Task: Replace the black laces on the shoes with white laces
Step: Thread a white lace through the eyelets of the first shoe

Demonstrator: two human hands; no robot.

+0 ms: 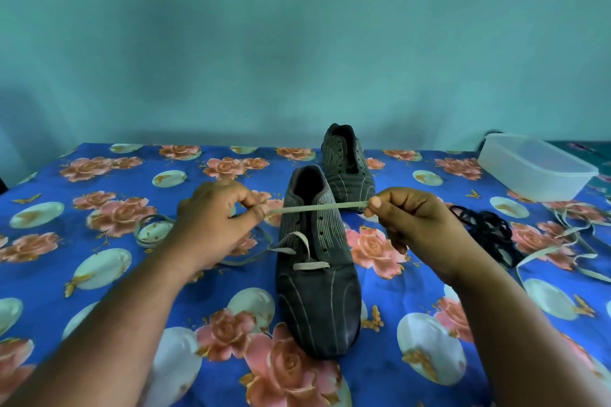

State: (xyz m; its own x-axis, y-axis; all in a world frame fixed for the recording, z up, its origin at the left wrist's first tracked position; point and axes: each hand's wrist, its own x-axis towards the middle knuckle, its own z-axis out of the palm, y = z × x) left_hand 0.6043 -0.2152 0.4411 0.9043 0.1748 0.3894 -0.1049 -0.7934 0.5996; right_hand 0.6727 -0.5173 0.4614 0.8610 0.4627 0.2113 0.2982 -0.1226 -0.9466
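A dark grey shoe lies in the middle of the table, toe towards me, with a white lace threaded through its lowest eyelets. My left hand and my right hand each pinch this lace and hold a stretch of it taut above the shoe's opening. The rest of the lace trails off to the left on the cloth. A second dark shoe without laces stands just behind. A heap of black laces lies to the right, beside another white lace.
The table carries a blue cloth with pink roses. A clear plastic box sits at the back right corner. A teal wall rises right behind the table.
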